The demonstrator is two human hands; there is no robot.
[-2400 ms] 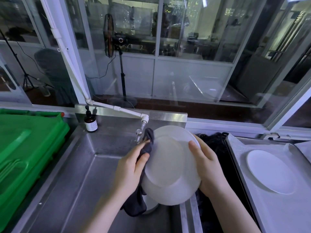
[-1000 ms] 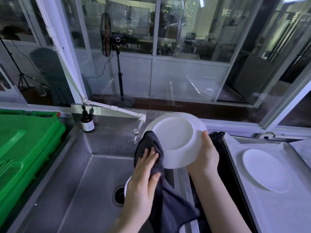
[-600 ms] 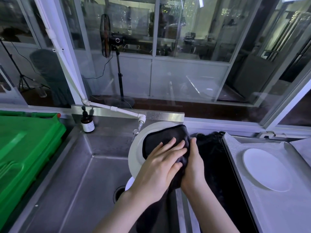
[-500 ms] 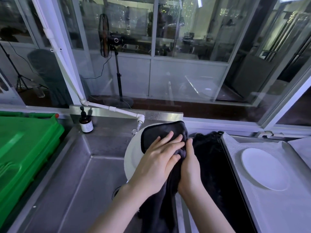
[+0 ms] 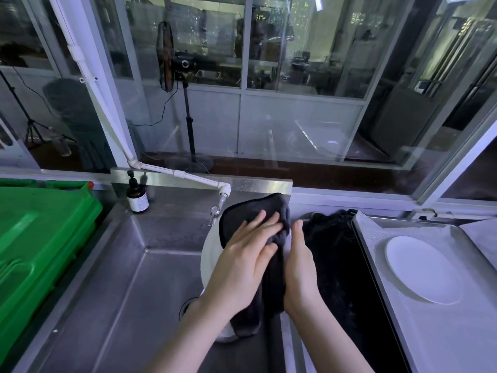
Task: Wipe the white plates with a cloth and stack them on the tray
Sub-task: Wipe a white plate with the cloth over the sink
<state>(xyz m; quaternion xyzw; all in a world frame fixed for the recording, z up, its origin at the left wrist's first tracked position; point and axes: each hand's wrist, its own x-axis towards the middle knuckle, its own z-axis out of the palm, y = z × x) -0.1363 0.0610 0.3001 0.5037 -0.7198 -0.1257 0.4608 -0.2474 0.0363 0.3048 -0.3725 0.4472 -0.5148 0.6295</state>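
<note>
- A single head-worn wide-angle camera looks forward and down over a steel sink (image 5: 115, 278).
- It sits close: the left hand (image 5: 242, 265) and right hand (image 5: 298, 270) (holding a white plate (image 5: 208, 259)) fill the lower centre.

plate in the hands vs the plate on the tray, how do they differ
The held plate is tilted up over the sink; the tray plate lies flat on the tray. The held plate is mostly hidden under the dark cloth, with the left hand pressing and the right hand gripping; the tray plate is bare and untouched. Both are white and round.
</note>
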